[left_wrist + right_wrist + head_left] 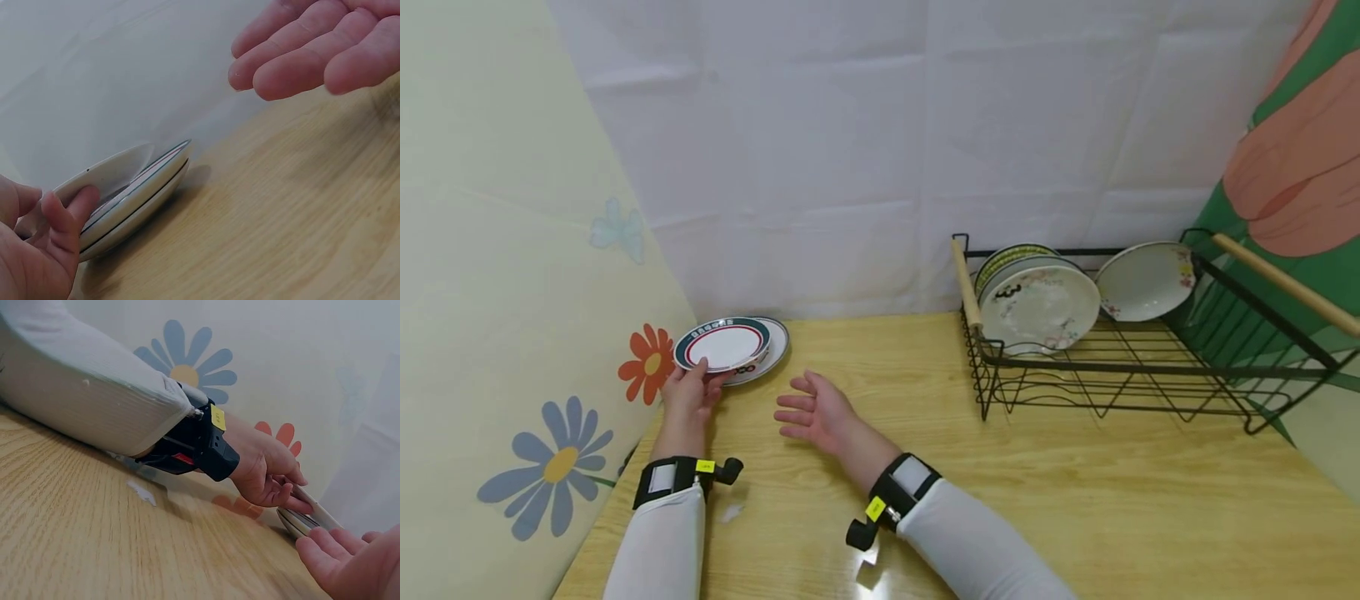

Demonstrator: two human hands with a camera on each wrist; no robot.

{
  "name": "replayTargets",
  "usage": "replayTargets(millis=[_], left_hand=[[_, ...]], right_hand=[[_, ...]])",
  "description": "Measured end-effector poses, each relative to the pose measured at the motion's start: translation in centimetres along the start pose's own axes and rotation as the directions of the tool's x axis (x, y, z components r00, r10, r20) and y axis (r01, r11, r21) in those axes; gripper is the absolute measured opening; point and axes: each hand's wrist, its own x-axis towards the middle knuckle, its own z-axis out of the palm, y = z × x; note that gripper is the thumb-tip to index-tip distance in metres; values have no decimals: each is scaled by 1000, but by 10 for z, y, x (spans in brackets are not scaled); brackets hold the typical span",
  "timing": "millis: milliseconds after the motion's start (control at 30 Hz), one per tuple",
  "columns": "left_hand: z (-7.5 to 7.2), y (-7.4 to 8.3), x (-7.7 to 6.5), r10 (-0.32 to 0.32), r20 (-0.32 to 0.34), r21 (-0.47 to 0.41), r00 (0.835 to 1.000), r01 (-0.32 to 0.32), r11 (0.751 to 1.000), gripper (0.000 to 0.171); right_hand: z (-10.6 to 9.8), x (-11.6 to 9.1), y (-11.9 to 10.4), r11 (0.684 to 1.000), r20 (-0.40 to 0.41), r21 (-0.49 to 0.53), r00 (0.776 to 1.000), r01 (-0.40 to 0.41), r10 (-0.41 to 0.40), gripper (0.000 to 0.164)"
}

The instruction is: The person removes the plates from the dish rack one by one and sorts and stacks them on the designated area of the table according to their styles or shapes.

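Note:
My left hand [688, 393] pinches the near edge of a plate with a dark green rim and a red ring [725, 343], thumb on top and fingers beneath. In the left wrist view this plate [119, 165] is tilted, its near edge raised over the other plates [140, 199]. Below it in the head view shows the rim of a white plate [781, 343] on the table. My right hand [822, 414] hovers to the right of the stack, fingers stretched out and palm turned toward it, holding nothing.
A black wire dish rack [1120, 367] with wooden handles stands on the right of the wooden table [880, 500]. Several plates lean at its left end, a flowered white plate [1041, 308] in front. Another dish [1146, 283] leans farther right. Cloth-covered walls [820, 167] border the table.

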Motion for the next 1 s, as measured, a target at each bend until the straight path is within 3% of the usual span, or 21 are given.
replayTargets(millis=[533,1000], left_hand=[[-1,-3,4,41,-52,142,998,-33,989,58],[-4,-5,5,126,-69,359,990,-93,929,51]], right_hand=[[0,0,12,1000,-18,-19,1000,-10,9,66],[-1,-1,15,999,-36,-52,999,-11,9,66]])
